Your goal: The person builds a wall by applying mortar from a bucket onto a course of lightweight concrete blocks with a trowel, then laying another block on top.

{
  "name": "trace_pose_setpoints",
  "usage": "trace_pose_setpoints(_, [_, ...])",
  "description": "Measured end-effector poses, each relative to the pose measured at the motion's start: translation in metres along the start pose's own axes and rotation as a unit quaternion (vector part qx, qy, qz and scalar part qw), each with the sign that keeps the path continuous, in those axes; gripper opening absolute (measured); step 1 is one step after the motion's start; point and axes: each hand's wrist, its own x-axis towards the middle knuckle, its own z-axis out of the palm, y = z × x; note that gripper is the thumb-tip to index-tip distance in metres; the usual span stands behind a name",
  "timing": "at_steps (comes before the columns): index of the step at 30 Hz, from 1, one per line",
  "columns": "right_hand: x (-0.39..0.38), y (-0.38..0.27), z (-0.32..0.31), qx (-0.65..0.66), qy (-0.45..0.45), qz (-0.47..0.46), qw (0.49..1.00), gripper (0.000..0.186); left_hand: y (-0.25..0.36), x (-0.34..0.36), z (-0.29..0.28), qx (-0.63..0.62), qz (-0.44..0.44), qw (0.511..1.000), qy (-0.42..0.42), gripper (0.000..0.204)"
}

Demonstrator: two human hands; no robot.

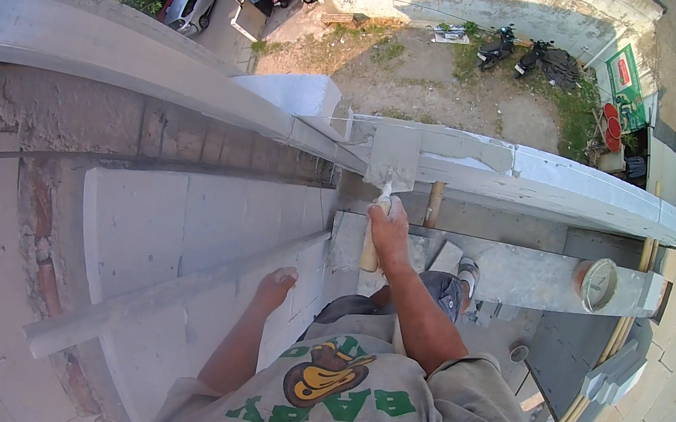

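Note:
My right hand (388, 229) is closed round the pale handle of a flat trowel (394, 156). The trowel's wide, mortar-coated blade lies against the top of a low white block wall (569, 186), where grey mortar (469, 149) is spread. Just left of the blade, a white block (303, 97) rises above that wall. My left hand (277, 286) is lowered, its fingers curled together with nothing visible in them. It is beside a wall of large pale blocks (206, 217), and whether it touches them I cannot tell.
Below the wall, a grey plank (521, 273) carries a mortar-smeared bucket (596, 284) at its right. Bamboo poles (622, 328) and stacked grey pieces (613, 379) stand at right. Beyond the wall, a yard far below holds parked motorbikes (497, 50). A long beam (168, 295) slants at left.

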Motion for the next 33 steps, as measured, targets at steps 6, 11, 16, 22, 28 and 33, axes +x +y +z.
trace_pose_setpoints(6, [0.048, -0.042, 0.025, 0.542, -0.209, 0.217, 0.784, 0.036, -0.046, -0.010, -0.017, 0.049, -0.029, 0.998, 0.002, 0.033])
trace_pose_setpoints(11, [0.077, -0.029, 0.060, 0.599, -0.233, 0.215, 0.735, 0.045, -0.044, -0.021, -0.024, 0.021, -0.073, 0.997, 0.005, 0.035])
trace_pose_setpoints(16, [0.065, -0.011, 0.047, 0.598, -0.349, 0.253, 0.676, 0.047, -0.058, -0.019, -0.022, 0.023, -0.066, 0.997, -0.013, 0.035])
trace_pose_setpoints(22, [-0.035, 0.011, 0.023, 0.488, -0.406, 0.324, 0.702, 0.046, -0.053, 0.004, -0.007, 0.056, -0.037, 0.997, -0.025, 0.034])
trace_pose_setpoints(28, [-0.042, -0.012, -0.033, 0.435, -0.340, 0.226, 0.803, 0.042, 0.032, 0.031, -0.011, 0.080, 0.027, 0.996, -0.008, 0.037])
trace_pose_setpoints(33, [-0.013, -0.016, -0.049, 0.261, -0.229, 0.178, 0.921, 0.038, 0.045, 0.015, -0.001, 0.089, 0.040, 0.995, 0.005, 0.039])
